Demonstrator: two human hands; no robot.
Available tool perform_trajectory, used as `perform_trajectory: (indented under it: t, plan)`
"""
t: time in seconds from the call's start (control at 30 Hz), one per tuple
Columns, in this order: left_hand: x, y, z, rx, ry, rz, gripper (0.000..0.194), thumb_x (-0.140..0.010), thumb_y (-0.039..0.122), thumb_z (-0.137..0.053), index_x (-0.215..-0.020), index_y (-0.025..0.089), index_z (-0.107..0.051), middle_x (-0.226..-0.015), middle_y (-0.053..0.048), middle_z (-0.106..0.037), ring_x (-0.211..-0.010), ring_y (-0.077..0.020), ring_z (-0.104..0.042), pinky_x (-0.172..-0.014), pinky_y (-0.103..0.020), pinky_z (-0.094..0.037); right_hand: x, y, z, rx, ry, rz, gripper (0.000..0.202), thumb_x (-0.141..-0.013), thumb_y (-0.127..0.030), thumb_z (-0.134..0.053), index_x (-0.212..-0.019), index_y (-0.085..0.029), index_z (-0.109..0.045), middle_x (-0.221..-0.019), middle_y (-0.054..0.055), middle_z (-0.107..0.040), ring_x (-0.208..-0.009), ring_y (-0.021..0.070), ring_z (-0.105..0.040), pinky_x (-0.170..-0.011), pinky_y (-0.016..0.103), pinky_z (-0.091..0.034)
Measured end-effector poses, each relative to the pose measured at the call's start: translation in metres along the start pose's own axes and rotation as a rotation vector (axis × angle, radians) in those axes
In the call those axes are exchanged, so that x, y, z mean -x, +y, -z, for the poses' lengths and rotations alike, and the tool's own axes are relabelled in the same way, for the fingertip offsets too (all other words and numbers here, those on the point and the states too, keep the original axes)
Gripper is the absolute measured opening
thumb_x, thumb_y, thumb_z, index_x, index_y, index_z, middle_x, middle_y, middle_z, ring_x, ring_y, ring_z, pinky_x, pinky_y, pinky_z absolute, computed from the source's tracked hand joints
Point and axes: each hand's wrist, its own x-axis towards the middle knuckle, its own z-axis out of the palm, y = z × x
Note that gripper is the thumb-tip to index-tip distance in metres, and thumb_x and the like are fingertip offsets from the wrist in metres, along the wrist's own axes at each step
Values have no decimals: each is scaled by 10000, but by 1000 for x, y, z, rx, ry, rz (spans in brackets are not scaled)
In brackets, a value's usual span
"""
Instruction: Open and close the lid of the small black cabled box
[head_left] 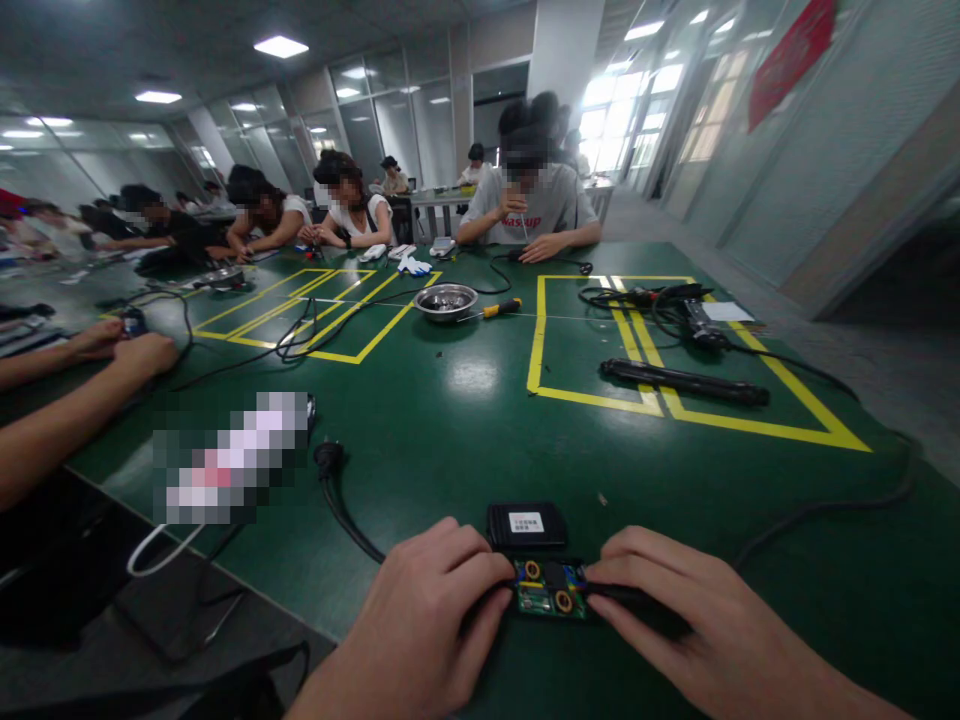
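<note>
In the head view, the small circuit board (pixel 551 585) lies at the near middle of the green table (pixel 420 450), between the two hands. The left hand (pixel 442 610) has thumb and forefinger clamped on the board's left end; the right hand (pixel 675 600) pinches the black cable (pixel 637 605) at its right end. I judge the board to be light and stiff, but fragile at its wires, so it is better to hold it by the edges. The cable should be bendable and perhaps springy. Two round copper-coloured coils (pixel 564 601) stand up from the board. Just beyond lies a black cover (pixel 555 525), seemingly plastic, rectangular, with a white label. Farther away, a shiny metal bowl (pixel 427 312) sits beside a screwdriver (pixel 502 309).
</note>
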Motion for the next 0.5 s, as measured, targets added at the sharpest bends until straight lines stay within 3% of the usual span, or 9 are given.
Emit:
perform_trajectory:
  t: [0.2,0.5]
  plan:
    - [2,0,0,-6,68,-32,205,-1096,111,-592,-1178,223,-743,-1020,-65,-792,-873,-241,-710,-718,-364,-549,-7,-8,7,-5,48,27,218,-1030,-103,-648,-1090,-277,-764,-946,23,-829,-793,186,-829,-715,244,-692]
    - [1,-3,3,24,30,-31,202,-1121,118,-606,-1137,209,-786,-1033,-75,-781,-897,-243,-689,-734,-354,-535,-4,-6,4,-42,-15,-7,213,-1056,-101,-615,-1071,-266,-748,-954,22,-800,-800,181,-803,-714,266,-653]
